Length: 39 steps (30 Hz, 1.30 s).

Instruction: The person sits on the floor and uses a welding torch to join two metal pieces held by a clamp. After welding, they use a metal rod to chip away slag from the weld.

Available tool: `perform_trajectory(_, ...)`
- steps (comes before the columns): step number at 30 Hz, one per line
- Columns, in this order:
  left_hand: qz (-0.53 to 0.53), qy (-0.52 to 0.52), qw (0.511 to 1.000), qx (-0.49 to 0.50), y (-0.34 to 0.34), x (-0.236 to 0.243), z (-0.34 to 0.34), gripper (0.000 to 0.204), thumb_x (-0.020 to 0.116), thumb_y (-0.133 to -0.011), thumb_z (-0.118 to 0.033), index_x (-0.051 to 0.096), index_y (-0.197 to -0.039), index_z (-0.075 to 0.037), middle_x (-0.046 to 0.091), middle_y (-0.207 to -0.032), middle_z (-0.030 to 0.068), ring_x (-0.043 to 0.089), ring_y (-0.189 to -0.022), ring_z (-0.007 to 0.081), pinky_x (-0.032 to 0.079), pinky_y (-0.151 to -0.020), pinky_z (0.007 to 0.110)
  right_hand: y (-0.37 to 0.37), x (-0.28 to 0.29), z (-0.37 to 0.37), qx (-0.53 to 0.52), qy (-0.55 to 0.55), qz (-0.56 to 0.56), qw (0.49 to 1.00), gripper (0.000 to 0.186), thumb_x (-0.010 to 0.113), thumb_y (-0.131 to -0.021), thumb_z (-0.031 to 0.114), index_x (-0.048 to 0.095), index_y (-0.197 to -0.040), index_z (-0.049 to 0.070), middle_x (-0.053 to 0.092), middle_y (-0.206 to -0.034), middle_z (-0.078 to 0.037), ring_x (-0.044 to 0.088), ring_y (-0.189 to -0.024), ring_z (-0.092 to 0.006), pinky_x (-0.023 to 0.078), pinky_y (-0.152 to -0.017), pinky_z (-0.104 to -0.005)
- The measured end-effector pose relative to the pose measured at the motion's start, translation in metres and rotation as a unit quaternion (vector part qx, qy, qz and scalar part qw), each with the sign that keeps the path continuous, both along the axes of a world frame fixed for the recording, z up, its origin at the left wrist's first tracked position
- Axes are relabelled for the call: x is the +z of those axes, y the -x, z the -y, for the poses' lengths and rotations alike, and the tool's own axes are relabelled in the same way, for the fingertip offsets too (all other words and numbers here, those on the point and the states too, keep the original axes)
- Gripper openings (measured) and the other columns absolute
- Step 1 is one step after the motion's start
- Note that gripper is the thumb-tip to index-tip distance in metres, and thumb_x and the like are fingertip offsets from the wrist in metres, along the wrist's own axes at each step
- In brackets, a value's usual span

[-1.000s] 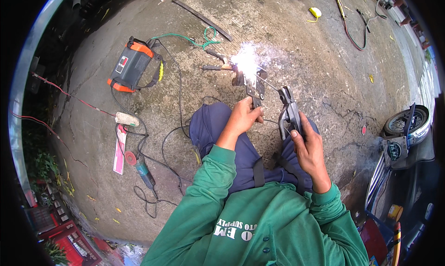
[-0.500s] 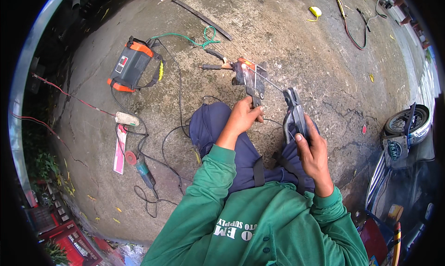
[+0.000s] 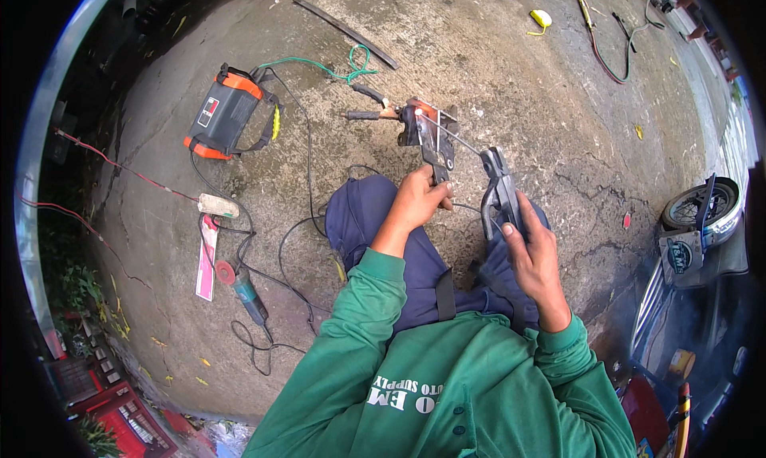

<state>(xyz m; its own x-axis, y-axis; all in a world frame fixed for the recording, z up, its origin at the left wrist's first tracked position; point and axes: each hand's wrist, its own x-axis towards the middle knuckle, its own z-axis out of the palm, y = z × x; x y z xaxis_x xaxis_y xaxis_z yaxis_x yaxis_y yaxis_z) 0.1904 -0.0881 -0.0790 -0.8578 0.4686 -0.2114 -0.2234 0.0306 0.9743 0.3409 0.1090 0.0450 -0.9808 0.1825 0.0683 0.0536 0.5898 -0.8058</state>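
My left hand (image 3: 419,200) is closed around the near, narrow end of a dark metal bracket (image 3: 435,149). Orange colour shows along the bracket's far edge. A copper-coloured ground clamp (image 3: 388,111) with dark handles grips its left side. In my right hand (image 3: 533,254) is a grey welding electrode holder (image 3: 500,188), fingers wrapped round its handle. A thin welding rod (image 3: 463,140) sticks out of its jaws up and to the left, its tip at the bracket's upper part. Whether the tip touches, I cannot tell.
A black and orange welding machine (image 3: 226,113) stands at the left, with cables across the concrete. Nearer lies an angle grinder (image 3: 249,297) with its cord. A flat metal bar (image 3: 347,33) lies at the far side. A motorcycle (image 3: 698,227) is at the right.
My right hand and the electrode holder have shifted slightly to the left. The bright glow on the bracket has faded. My left hand has stayed in place.
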Motion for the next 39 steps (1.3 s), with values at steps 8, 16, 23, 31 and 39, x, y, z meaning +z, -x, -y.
perform_trajectory(8, 0.011, 0.02, 0.999, -0.032, 0.002, 0.004, 0.002, 0.015, 0.064, -0.099, -0.005, 0.059, -0.107, 0.007, 0.072, -0.093, 0.0159, 0.075, -0.074, 0.022, 0.06, -0.068, 0.034, -0.001, 0.0, 0.002, -0.015, 0.029, 0.035, 0.999, 0.055, 0.061, -0.105, 0.013, 0.047, -0.156, 0.0, 0.058, -0.074, -0.002, 0.052, -0.059, -0.0088, 0.044, -0.054, -0.029)
perform_trajectory(16, 0.011, 0.023, 0.999, -0.026, 0.001, 0.007, 0.001, 0.014, 0.063, -0.099, -0.003, 0.058, -0.106, 0.007, 0.073, -0.092, 0.0167, 0.076, -0.073, 0.0227, 0.06, -0.067, 0.034, 0.0, 0.0, 0.002, -0.012, 0.03, 0.032, 0.999, 0.054, 0.061, -0.106, 0.013, 0.048, -0.157, 0.002, 0.058, -0.074, -0.002, 0.052, -0.06, -0.0085, 0.043, -0.055, -0.0289)
perform_trajectory(23, 0.005, 0.027, 0.999, -0.03, 0.001, 0.007, 0.002, 0.013, 0.063, -0.099, -0.003, 0.059, -0.107, 0.007, 0.073, -0.093, 0.0159, 0.075, -0.073, 0.0221, 0.06, -0.068, 0.034, 0.0, -0.002, 0.001, -0.008, 0.027, 0.039, 0.999, 0.054, 0.06, -0.106, 0.012, 0.047, -0.157, 0.0, 0.057, -0.073, -0.001, 0.051, -0.059, -0.0084, 0.043, -0.055, -0.0284)
perform_trajectory(31, 0.012, 0.02, 0.999, -0.025, 0.0, 0.008, 0.001, 0.013, 0.064, -0.099, -0.004, 0.06, -0.107, 0.006, 0.072, -0.092, 0.0143, 0.075, -0.074, 0.021, 0.061, -0.068, 0.033, 0.001, -0.003, 0.002, -0.006, 0.045, 0.037, 0.998, 0.055, 0.06, -0.106, 0.012, 0.045, -0.158, 0.0, 0.057, -0.072, -0.001, 0.051, -0.06, -0.008, 0.044, -0.055, -0.0279)
perform_trajectory(39, 0.0, 0.006, 1.0, 0.002, -0.001, 0.009, 0.0, 0.013, 0.068, -0.096, -0.004, 0.059, -0.095, 0.004, 0.074, -0.082, 0.0135, 0.077, -0.07, 0.0189, 0.056, -0.059, 0.032, 0.002, 0.001, 0.003, -0.005, 0.043, 0.045, 0.998, 0.055, 0.06, -0.106, 0.011, 0.045, -0.158, 0.0, 0.057, -0.074, -0.001, 0.051, -0.061, -0.008, 0.044, -0.056, -0.028)
